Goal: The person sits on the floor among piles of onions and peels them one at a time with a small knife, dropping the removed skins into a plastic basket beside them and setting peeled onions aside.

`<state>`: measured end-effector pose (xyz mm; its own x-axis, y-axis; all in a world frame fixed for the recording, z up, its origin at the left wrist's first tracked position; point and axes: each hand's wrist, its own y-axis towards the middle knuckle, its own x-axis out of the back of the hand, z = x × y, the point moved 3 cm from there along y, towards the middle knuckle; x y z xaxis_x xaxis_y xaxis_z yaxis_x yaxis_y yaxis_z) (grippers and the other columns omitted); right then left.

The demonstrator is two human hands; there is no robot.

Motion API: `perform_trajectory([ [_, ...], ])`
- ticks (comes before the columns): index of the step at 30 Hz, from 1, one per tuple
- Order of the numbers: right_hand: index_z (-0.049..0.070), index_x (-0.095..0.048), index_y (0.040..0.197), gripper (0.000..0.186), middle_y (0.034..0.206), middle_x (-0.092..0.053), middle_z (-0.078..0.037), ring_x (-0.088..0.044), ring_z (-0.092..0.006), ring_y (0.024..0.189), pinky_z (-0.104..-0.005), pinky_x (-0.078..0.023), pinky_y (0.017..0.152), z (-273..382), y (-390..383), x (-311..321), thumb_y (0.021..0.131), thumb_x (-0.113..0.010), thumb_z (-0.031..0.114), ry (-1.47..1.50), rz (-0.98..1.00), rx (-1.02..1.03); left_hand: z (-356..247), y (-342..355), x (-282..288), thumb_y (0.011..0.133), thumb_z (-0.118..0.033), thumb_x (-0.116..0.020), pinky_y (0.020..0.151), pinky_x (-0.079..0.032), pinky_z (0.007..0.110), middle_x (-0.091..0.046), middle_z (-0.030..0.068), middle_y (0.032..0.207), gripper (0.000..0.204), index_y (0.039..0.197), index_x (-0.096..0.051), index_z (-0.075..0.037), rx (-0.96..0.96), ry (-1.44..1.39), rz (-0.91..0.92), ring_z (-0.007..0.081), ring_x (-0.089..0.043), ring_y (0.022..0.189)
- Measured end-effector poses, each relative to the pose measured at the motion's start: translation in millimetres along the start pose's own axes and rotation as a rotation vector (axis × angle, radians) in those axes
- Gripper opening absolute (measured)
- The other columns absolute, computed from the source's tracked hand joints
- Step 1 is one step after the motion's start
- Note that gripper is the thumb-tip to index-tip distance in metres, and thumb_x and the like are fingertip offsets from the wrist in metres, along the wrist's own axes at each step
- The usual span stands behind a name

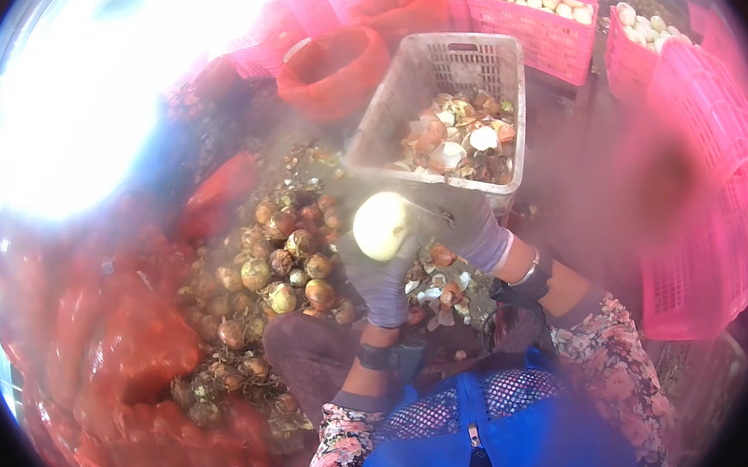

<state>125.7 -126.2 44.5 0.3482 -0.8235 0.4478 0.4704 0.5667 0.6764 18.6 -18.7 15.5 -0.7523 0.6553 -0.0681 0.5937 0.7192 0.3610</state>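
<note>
A big white onion (380,226) is gripped in the left hand (374,279). The right hand (471,227) is curled close beside the onion; I cannot tell if it holds anything. Just past the hands is a white crate (517,80) with peels (454,132) inside. Brown onions (281,262) lie left of the hands, and red bags (95,331) are farther left.

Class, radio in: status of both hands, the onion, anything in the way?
Left hand holding peeled onion. Right hand beside it, grip unclear. Grey crate of peelings just beyond; view hazy.
</note>
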Motion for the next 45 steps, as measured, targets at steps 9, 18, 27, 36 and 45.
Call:
perform_trajectory([
  [9, 0.002, -0.059, 0.120, 0.035, 0.080, -0.069, -0.007, -0.057, -0.0091, 0.048, -0.0234, -0.047, 0.044, -27, 6, 21, 0.091, -0.056, 0.021, 0.481, 0.014, -0.717, 7, 9, 4, 0.073, -0.027, -0.075, 0.092, -0.049, 0.039, -0.053, 0.0110, 0.121, 0.077, 0.136, -0.037, -0.005, 0.228, -0.533, 0.276, 0.0237, -0.056, 0.108],
  [18, 0.005, -0.048, 0.131, 0.045, 0.117, -0.060, -0.015, -0.063, -0.0253, 0.093, -0.0366, -0.054, 0.073, -20, -11, -18, 0.086, -0.054, 0.007, -0.089, 0.017, 0.045, 0, 3, 0, 0.077, -0.024, -0.070, 0.088, -0.051, 0.037, -0.055, 0.0117, 0.116, 0.065, 0.130, -0.042, -0.001, 0.352, -0.628, 0.191, 0.0220, -0.057, 0.104],
  [27, 0.009, -0.042, 0.133, 0.056, 0.120, -0.056, -0.015, -0.060, -0.0326, 0.102, -0.0386, -0.053, 0.076, -2, -8, -20, 0.079, -0.055, 0.001, -0.249, 0.133, -0.072, -10, -5, -8, 0.080, -0.023, -0.069, 0.088, -0.050, 0.033, -0.056, 0.0105, 0.113, 0.060, 0.128, -0.043, 0.001, 0.276, -0.542, 0.189, 0.0199, -0.058, 0.101],
  [36, 0.015, -0.052, 0.123, 0.041, 0.109, -0.060, -0.008, -0.065, -0.0269, 0.089, -0.0353, -0.053, 0.067, 8, 3, -15, 0.083, -0.058, 0.013, -0.286, 0.023, 0.001, -15, -9, -9, 0.074, -0.024, -0.075, 0.092, -0.048, 0.037, -0.053, 0.0119, 0.119, 0.068, 0.128, -0.040, -0.003, 0.048, -0.332, 0.025, 0.0217, -0.056, 0.105],
  [45, 0.015, -0.059, 0.115, 0.035, 0.106, -0.063, -0.007, -0.066, -0.0252, 0.085, -0.0341, -0.054, 0.069, -76, 15, -48, 0.081, -0.064, 0.020, -0.256, 0.142, -0.080, -2, -7, -2, 0.073, -0.022, -0.073, 0.092, -0.047, 0.036, -0.053, 0.0124, 0.118, 0.067, 0.128, -0.041, 0.000, 0.119, -0.369, 0.103, 0.0222, -0.056, 0.104],
])
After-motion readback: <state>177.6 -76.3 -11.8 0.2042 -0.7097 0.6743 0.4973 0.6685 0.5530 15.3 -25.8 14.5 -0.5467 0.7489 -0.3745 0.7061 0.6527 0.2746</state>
